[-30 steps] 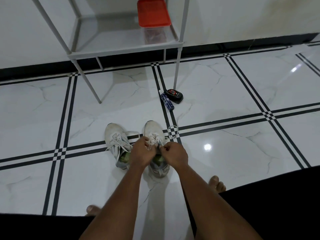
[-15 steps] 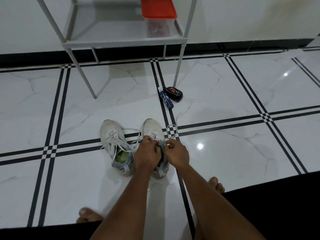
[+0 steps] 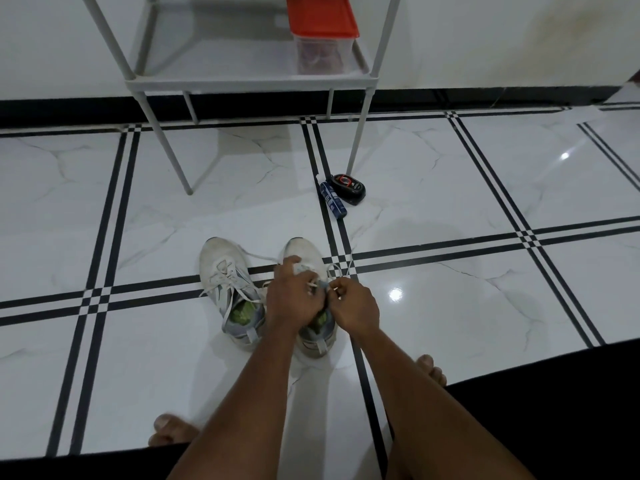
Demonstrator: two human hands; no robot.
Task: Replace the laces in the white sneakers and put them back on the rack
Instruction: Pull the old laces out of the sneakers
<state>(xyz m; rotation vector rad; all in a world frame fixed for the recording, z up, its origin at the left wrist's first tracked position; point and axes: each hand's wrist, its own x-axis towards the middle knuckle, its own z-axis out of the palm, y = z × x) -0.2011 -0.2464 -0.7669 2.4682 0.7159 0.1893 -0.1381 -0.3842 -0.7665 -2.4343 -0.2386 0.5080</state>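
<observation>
Two white sneakers stand side by side on the tiled floor, toes pointing away from me. The left sneaker (image 3: 221, 271) is laced, with loose white lace ends trailing. Over the tongue of the right sneaker (image 3: 304, 252) both hands work. My left hand (image 3: 292, 299) pinches a white lace (image 3: 313, 284) above the eyelets. My right hand (image 3: 353, 306) is closed on the lace's other end just to the right. Most of the right sneaker's lacing is hidden under my hands. The grey metal rack (image 3: 249, 85) stands behind, against the wall.
A clear box with a red lid (image 3: 322, 29) sits on the rack's lowest shelf. A black shoe-polish case (image 3: 348, 188) and a dark blue tube (image 3: 333, 199) lie on the floor by the rack's right front leg. My bare feet and dark-clothed knees frame the bottom.
My hands have shifted slightly toward the toe of the right sneaker, still working the lace. The camera has tilted, so the rack now sits lower in view.
</observation>
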